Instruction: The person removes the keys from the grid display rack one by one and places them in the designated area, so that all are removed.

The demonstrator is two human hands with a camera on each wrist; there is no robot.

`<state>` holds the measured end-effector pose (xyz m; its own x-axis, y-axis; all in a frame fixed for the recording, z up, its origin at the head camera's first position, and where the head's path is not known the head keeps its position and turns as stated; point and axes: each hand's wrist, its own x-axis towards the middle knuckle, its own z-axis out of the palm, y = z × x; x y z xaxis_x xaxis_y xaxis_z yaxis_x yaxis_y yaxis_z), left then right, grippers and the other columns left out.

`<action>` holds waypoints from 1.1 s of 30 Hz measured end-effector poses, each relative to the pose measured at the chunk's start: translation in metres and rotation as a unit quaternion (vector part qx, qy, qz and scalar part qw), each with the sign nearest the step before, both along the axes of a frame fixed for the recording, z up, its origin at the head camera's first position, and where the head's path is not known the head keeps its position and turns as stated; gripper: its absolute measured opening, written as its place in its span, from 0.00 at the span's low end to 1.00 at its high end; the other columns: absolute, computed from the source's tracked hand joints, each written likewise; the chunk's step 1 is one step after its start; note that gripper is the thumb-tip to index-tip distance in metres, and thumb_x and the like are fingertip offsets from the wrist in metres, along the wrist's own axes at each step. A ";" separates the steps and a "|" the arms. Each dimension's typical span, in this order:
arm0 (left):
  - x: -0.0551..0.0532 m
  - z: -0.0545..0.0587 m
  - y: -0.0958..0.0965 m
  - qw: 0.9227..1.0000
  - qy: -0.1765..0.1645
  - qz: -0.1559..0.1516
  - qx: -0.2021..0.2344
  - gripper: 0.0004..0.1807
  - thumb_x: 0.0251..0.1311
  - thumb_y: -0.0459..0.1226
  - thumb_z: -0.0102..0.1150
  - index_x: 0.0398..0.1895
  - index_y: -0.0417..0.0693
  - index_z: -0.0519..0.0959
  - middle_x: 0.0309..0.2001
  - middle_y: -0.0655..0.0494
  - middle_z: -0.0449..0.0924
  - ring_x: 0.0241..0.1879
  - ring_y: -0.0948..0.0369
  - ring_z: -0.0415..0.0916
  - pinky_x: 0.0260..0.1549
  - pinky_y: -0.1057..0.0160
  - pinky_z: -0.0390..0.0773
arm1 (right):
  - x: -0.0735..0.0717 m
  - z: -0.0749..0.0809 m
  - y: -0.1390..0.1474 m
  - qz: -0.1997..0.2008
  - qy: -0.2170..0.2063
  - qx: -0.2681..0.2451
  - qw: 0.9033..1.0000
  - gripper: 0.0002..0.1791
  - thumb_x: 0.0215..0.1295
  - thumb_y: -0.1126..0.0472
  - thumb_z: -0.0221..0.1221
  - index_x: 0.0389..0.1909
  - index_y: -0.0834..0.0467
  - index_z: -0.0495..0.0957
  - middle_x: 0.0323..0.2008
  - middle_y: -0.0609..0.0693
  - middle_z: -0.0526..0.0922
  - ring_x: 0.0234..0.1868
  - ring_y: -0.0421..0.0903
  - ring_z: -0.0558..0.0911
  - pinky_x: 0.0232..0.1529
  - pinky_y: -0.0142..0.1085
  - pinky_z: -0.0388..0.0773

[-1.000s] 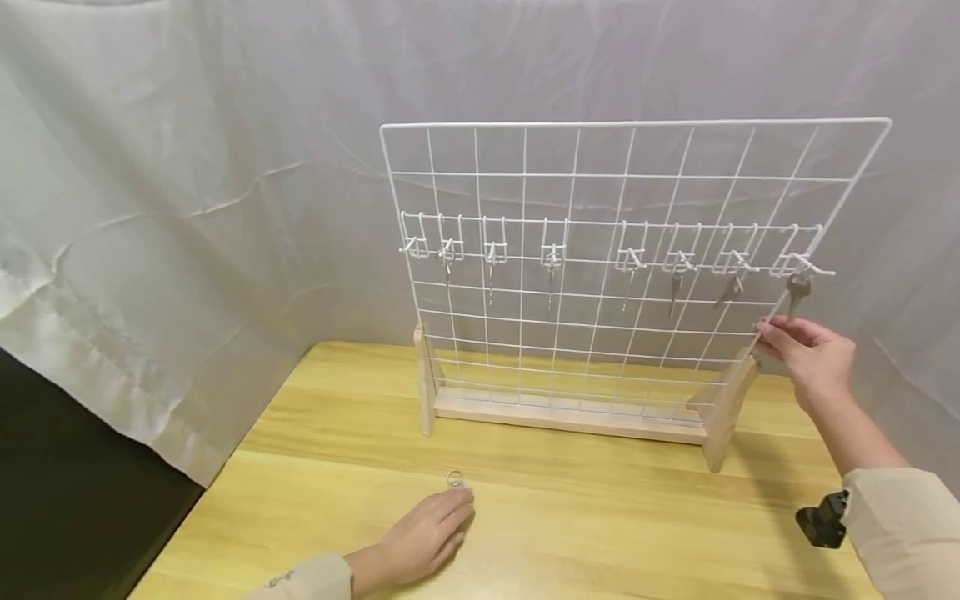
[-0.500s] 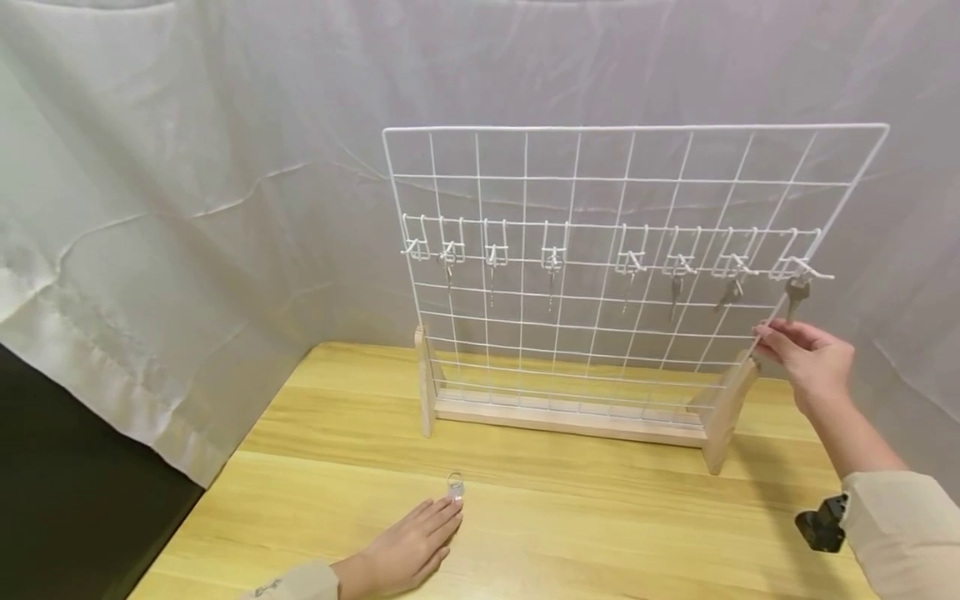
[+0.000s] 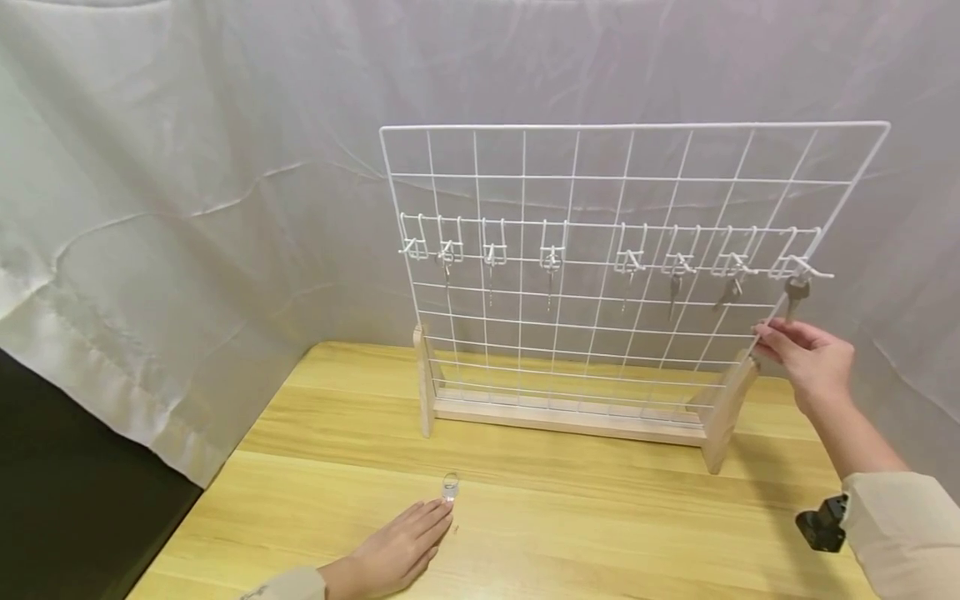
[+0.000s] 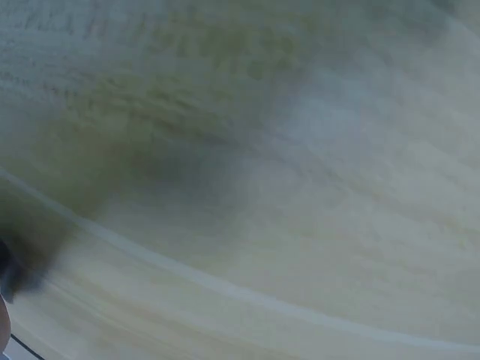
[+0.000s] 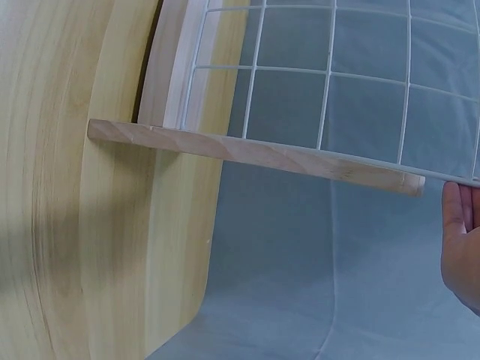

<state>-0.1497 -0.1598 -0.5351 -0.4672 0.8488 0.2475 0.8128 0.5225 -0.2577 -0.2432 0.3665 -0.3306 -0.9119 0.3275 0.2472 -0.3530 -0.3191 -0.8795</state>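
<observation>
White grid (image 3: 602, 295) in right grip (image 3: 816, 360) — left grip (image 3: 397, 548) seemingly touches keyring (image 3: 450, 489).

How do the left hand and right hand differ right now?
The left hand lies low at the tabletop; the right hand is raised. The left hand's fingers lie straight at the small ringed item; the right hand grips the wire grid's right edge. Both emerge from beige cuffs.

The wood-grained tabletop (image 3: 585, 517), pale yellow with straight seams, is supporting the wire rack's wooden base (image 3: 570, 422) toward the rear. Nearer the front, a small ring with a shiny piece (image 3: 450, 490) is lying flat; the left hand (image 3: 399, 546) is resting beside it, outstretched fingers touching the piece.
</observation>
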 end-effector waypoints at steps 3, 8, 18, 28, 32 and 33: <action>-0.001 0.002 -0.004 1.000 0.009 -0.009 -0.006 0.21 0.69 0.43 0.41 0.58 0.41 0.71 0.62 0.47 0.70 0.61 0.55 0.69 0.56 0.58 0.74 | 0.000 0.001 0.000 0.000 -0.001 0.000 1.000 0.12 0.52 0.80 0.58 0.23 0.61 0.84 0.21 0.48 0.86 0.23 0.39 0.85 0.26 0.28 0.81; -0.002 0.004 -0.009 1.000 -0.004 -0.018 0.000 0.21 0.68 0.42 0.44 0.58 0.40 0.71 0.62 0.47 0.71 0.60 0.55 0.70 0.56 0.57 0.74 | -0.001 0.003 0.000 0.002 -0.001 0.006 1.000 0.11 0.51 0.80 0.59 0.24 0.61 0.84 0.21 0.48 0.86 0.23 0.39 0.85 0.27 0.28 0.81; -0.009 0.012 -0.011 0.997 -0.025 -0.020 0.071 0.23 0.62 0.39 0.53 0.58 0.37 0.71 0.60 0.44 0.72 0.59 0.54 0.71 0.54 0.54 0.75 | 0.002 0.003 0.000 0.003 -0.006 0.006 1.000 0.11 0.51 0.79 0.60 0.23 0.61 0.83 0.21 0.48 0.86 0.23 0.39 0.85 0.27 0.28 0.81; -0.047 0.063 0.003 0.947 -0.017 0.070 0.314 0.23 0.54 0.30 0.56 0.55 0.34 0.71 0.55 0.38 0.74 0.54 0.45 0.72 0.52 0.49 0.75 | 0.000 0.003 -0.001 0.007 0.010 0.009 1.000 0.12 0.52 0.80 0.58 0.24 0.61 0.83 0.22 0.48 0.86 0.24 0.40 0.85 0.27 0.28 0.81; -0.062 0.082 0.008 0.929 -0.014 0.064 0.365 0.21 0.55 0.30 0.54 0.54 0.32 0.71 0.54 0.36 0.73 0.54 0.44 0.72 0.52 0.48 0.75 | 0.001 0.002 -0.002 0.008 0.012 -0.002 1.000 0.13 0.51 0.81 0.58 0.24 0.62 0.83 0.21 0.49 0.86 0.23 0.40 0.85 0.27 0.29 0.81; -0.065 0.087 0.009 0.926 -0.013 0.059 0.373 0.21 0.55 0.30 0.54 0.53 0.31 0.71 0.53 0.35 0.73 0.53 0.43 0.72 0.52 0.47 0.74 | 0.001 0.002 -0.002 0.008 0.011 -0.004 1.000 0.13 0.51 0.81 0.58 0.24 0.62 0.83 0.21 0.49 0.86 0.23 0.40 0.85 0.27 0.29 0.81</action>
